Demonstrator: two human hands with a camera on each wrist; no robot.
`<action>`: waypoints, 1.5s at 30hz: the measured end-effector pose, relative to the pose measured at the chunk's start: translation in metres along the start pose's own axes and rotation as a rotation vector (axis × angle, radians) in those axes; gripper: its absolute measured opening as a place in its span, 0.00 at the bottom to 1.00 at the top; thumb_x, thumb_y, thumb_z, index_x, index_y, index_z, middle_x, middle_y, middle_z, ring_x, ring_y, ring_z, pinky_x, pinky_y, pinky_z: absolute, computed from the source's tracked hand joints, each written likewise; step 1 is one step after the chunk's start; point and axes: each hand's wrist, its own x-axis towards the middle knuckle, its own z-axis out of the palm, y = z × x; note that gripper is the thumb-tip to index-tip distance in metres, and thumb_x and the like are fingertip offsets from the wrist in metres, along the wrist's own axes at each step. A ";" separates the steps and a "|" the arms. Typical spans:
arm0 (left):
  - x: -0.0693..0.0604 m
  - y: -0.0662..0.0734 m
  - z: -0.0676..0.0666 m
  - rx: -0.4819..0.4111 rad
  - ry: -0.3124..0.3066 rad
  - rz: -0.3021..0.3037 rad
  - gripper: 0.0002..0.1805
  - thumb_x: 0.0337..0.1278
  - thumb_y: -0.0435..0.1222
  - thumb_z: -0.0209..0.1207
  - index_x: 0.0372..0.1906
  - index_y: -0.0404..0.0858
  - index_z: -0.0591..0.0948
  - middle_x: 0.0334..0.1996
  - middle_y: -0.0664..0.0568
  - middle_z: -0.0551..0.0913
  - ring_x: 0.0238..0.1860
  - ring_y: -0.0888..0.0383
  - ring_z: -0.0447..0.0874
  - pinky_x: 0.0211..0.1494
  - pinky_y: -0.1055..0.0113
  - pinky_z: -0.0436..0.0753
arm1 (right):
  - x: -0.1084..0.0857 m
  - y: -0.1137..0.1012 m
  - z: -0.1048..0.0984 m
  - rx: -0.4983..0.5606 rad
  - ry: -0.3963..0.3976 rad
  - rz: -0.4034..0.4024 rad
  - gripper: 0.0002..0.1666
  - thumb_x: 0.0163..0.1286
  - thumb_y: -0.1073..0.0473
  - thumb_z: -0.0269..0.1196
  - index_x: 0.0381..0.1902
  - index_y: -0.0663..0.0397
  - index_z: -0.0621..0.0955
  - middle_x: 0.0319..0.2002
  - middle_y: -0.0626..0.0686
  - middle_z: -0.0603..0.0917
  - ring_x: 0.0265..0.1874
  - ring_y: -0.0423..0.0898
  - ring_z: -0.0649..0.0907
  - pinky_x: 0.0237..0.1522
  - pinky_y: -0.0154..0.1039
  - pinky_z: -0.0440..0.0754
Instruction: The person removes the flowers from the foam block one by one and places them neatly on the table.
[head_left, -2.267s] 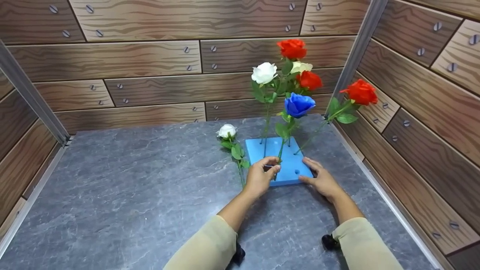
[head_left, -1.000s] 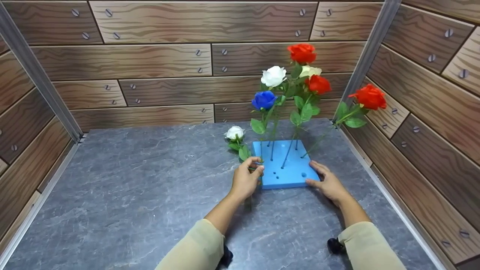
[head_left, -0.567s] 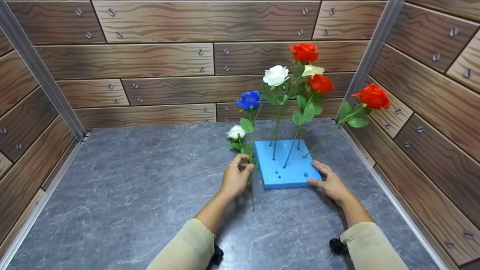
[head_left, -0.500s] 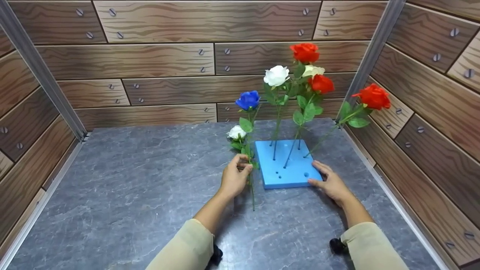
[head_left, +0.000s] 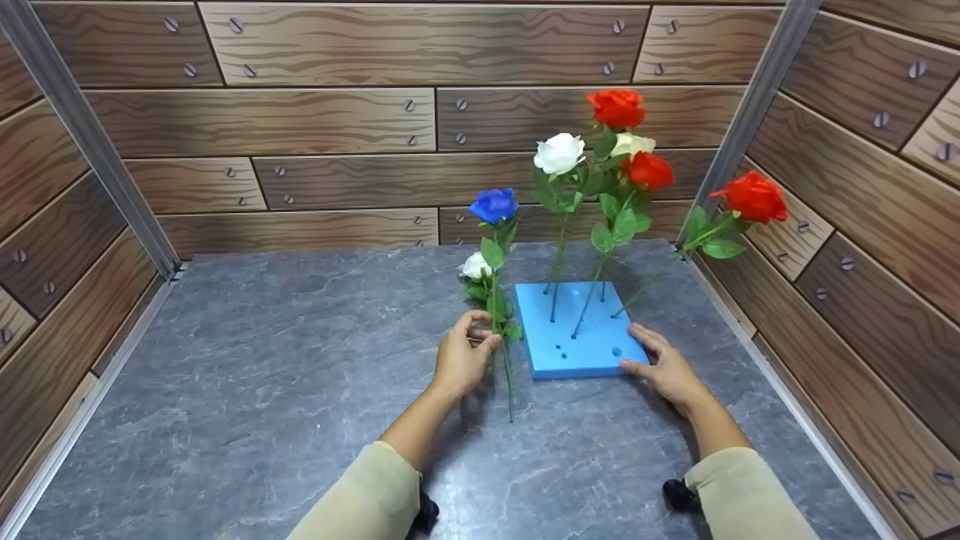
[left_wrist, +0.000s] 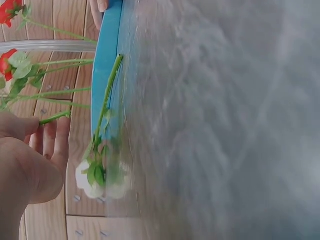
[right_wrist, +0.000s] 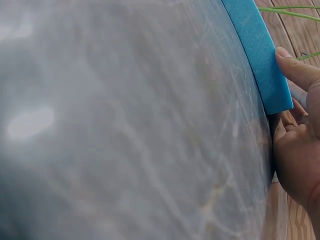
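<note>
My left hand (head_left: 461, 358) pinches the green stem of a blue rose (head_left: 493, 205) between thumb and fingers. The rose stands roughly upright, left of the blue foam block (head_left: 544, 361). A white rose (left_wrist: 91, 179) lies on the table beside the block, partly behind the held stem in the head view. My right hand (head_left: 667, 373) holds the block's near right corner, thumb at the front edge and fingers along the right side. Stuck in the block are several roses, among them a tall white rose (head_left: 559, 154) and a leaning red rose (head_left: 752, 197).
Small holes (head_left: 561, 351) and a larger hole (head_left: 616, 352) show near the block's front. A grey marbled table (head_left: 300, 375) spreads out to the left. Wood-patterned panels (head_left: 315, 120) enclose the back and sides, with a metal post (head_left: 765, 112) at the right corner.
My left hand has carried the blue rose from over the block's front leftward, off its left side, beside the lying white rose. My right hand has stayed at the block's corner.
</note>
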 end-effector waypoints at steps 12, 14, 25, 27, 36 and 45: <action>-0.001 -0.004 -0.010 -0.056 0.032 -0.072 0.22 0.72 0.29 0.67 0.66 0.42 0.78 0.44 0.46 0.88 0.39 0.58 0.88 0.27 0.63 0.90 | 0.002 0.004 0.000 -0.021 0.010 -0.002 0.50 0.78 0.59 0.70 0.87 0.63 0.57 0.88 0.66 0.49 0.89 0.67 0.48 0.89 0.62 0.51; -0.001 -0.005 -0.012 -0.071 0.030 -0.091 0.23 0.72 0.29 0.67 0.67 0.43 0.77 0.45 0.45 0.87 0.38 0.57 0.89 0.27 0.60 0.92 | 0.003 0.005 0.000 -0.024 0.011 -0.001 0.50 0.78 0.59 0.69 0.87 0.63 0.57 0.88 0.66 0.48 0.89 0.67 0.48 0.89 0.62 0.51; -0.004 -0.011 -0.020 -0.075 -0.020 -0.178 0.25 0.76 0.31 0.65 0.70 0.49 0.73 0.53 0.43 0.83 0.40 0.50 0.89 0.32 0.54 0.95 | 0.002 0.004 0.000 -0.027 0.010 0.001 0.51 0.77 0.57 0.70 0.87 0.63 0.56 0.88 0.67 0.48 0.88 0.68 0.47 0.89 0.64 0.50; -0.005 -0.011 -0.022 -0.079 -0.024 -0.191 0.25 0.76 0.31 0.65 0.70 0.49 0.72 0.53 0.43 0.83 0.39 0.51 0.88 0.31 0.54 0.95 | 0.002 0.003 0.000 -0.030 0.011 -0.004 0.51 0.77 0.57 0.71 0.87 0.63 0.57 0.88 0.67 0.48 0.88 0.69 0.48 0.89 0.63 0.50; -0.005 -0.015 -0.027 -0.088 -0.056 -0.247 0.24 0.75 0.27 0.64 0.68 0.43 0.70 0.49 0.41 0.85 0.39 0.52 0.84 0.24 0.63 0.91 | 0.001 0.000 0.000 -0.045 0.011 -0.007 0.51 0.77 0.56 0.71 0.86 0.63 0.58 0.88 0.67 0.49 0.88 0.69 0.49 0.89 0.63 0.51; -0.007 -0.019 -0.029 -0.095 -0.088 -0.283 0.23 0.74 0.26 0.63 0.66 0.41 0.69 0.46 0.42 0.83 0.38 0.52 0.83 0.24 0.63 0.91 | 0.003 0.004 0.000 -0.040 0.007 0.002 0.50 0.78 0.58 0.69 0.87 0.62 0.56 0.88 0.67 0.48 0.88 0.69 0.48 0.89 0.64 0.52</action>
